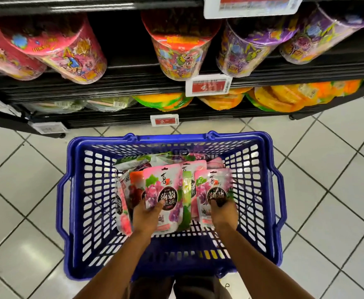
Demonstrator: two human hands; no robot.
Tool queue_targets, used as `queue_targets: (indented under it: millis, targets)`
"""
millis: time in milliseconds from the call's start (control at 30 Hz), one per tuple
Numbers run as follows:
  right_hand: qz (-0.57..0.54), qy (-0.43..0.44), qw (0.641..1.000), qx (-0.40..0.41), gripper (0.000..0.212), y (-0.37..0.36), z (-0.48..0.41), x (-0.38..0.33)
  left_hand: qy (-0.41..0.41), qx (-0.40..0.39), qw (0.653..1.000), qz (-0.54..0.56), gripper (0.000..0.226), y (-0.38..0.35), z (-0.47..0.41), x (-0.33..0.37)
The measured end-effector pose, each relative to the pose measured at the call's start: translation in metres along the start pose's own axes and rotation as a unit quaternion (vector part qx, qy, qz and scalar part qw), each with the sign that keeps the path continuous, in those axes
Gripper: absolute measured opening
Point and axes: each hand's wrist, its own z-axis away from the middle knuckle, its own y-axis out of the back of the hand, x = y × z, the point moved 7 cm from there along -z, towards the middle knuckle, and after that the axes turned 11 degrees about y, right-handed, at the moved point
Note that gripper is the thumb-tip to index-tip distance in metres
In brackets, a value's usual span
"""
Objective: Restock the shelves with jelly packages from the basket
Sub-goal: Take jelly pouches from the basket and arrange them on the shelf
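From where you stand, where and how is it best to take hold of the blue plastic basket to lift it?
Grip the blue plastic basket by the loop handles on its side walls, left handle and right handle. Come from outside, fingers curled under each loop: they sit opposite, so the lift should stay level.

The basket [271, 190] is blue, the jelly packages [164, 190] pink with purple grapes, the floor [327, 190] white-tiled.
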Motion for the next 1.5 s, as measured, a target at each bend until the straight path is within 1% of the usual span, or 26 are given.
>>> queue_targets:
  millis: [67,167,233,300,333,400,467,500,567,633,667,700,733,800,867,933,1000,1033,1067,1100,1133,1167,1267,1333,1433,1500]
  targets:
    - [0.048,-0.028,0.998,0.002,0.063,-0.001,-0.010,0.010,-0.005,0.011,1.000,-0.008,0.036,0.003,-0.009,-0.005]
    - [0.109,-0.041,0.993,-0.008,0.093,-0.008,-0.017,0.016,0.032,0.001,0.999,-0.017,0.037,0.006,-0.021,-0.018]
    - [0.123,-0.050,0.991,-0.023,0.096,-0.013,-0.022,0.018,0.069,-0.017,0.997,-0.004,0.032,0.007,-0.027,-0.028]
    - [0.133,-0.046,0.989,-0.041,0.089,-0.014,-0.024,0.022,0.090,-0.022,0.996,-0.004,0.030,0.009,-0.028,-0.034]
    - [0.141,-0.044,0.988,-0.046,0.090,-0.013,-0.026,0.025,0.087,-0.022,0.996,-0.009,0.033,0.009,-0.026,-0.034]
    - [0.141,-0.032,0.987,-0.063,0.101,-0.011,-0.027,0.026,0.075,-0.033,0.997,-0.012,0.041,0.007,-0.023,-0.033]
    - [0.077,-0.014,0.993,-0.087,0.107,-0.016,-0.026,0.024,0.073,-0.032,0.997,-0.019,0.051,0.006,-0.023,-0.030]
    - [0.047,-0.006,0.995,-0.089,0.105,-0.019,-0.025,0.022,0.072,-0.029,0.997,-0.026,0.056,0.006,-0.023,-0.029]
    - [0.040,0.003,0.995,-0.093,0.094,-0.020,-0.022,0.021,0.069,-0.035,0.996,-0.038,0.066,0.006,-0.024,-0.026]
    - [0.002,0.012,0.994,-0.108,0.071,-0.020,-0.016,0.018,0.088,-0.046,0.994,-0.043,0.088,0.006,-0.021,-0.028]
    - [-0.038,0.020,0.992,-0.115,0.057,-0.019,-0.012,0.016,0.101,-0.052,0.993,-0.032,0.093,0.008,-0.018,-0.030]
    - [-0.081,0.028,0.989,-0.120,0.044,-0.016,-0.006,0.013,0.106,-0.059,0.993,-0.013,0.088,0.010,-0.012,-0.028]
    - [-0.126,0.041,0.984,-0.120,0.037,-0.011,0.002,0.009,0.105,-0.068,0.992,0.007,0.074,0.012,-0.005,-0.024]
    - [-0.214,0.075,0.966,-0.125,0.044,0.004,0.024,-0.004,0.093,-0.088,0.991,0.028,0.048,0.021,0.016,-0.010]
    - [-0.256,0.094,0.951,-0.143,0.048,0.026,0.054,-0.024,0.071,-0.119,0.989,0.055,0.040,0.035,0.043,0.012]
    - [-0.266,0.116,0.946,-0.141,0.038,0.055,0.083,-0.048,0.037,-0.150,0.984,0.090,0.031,0.053,0.077,0.043]
    - [-0.292,0.133,0.939,-0.123,0.019,0.095,0.117,-0.078,-0.001,-0.175,0.978,0.116,0.035,0.078,0.125,0.084]
    - [-0.305,0.141,0.935,-0.113,0.018,0.117,0.136,-0.095,-0.024,-0.184,0.976,0.118,0.043,0.092,0.151,0.107]
    - [-0.314,0.150,0.931,-0.107,0.025,0.140,0.156,-0.112,-0.041,-0.185,0.975,0.119,0.051,0.105,0.177,0.127]
    - [-0.326,0.158,0.926,-0.107,0.040,0.159,0.177,-0.127,-0.055,-0.184,0.973,0.128,0.052,0.117,0.199,0.143]
    - [-0.337,0.169,0.919,-0.111,0.054,0.183,0.202,-0.149,-0.075,-0.183,0.970,0.141,0.048,0.132,0.227,0.166]
    - [-0.351,0.183,0.912,-0.112,0.058,0.207,0.227,-0.169,-0.092,-0.180,0.968,0.150,0.045,0.145,0.254,0.185]
    - [-0.353,0.260,0.891,-0.114,0.039,0.283,0.308,-0.235,-0.160,-0.180,0.957,0.161,0.043,0.179,0.342,0.248]
    - [-0.345,0.321,0.874,-0.116,0.031,0.335,0.364,-0.281,-0.214,-0.183,0.946,0.157,0.048,0.201,0.409,0.298]
    - [-0.338,0.396,0.849,-0.095,0.021,0.403,0.437,-0.338,-0.304,-0.163,0.926,0.156,0.055,0.233,0.497,0.366]
    - [-0.340,0.439,0.827,-0.091,0.026,0.446,0.485,-0.375,-0.365,-0.148,0.906,0.153,0.063,0.257,0.556,0.410]
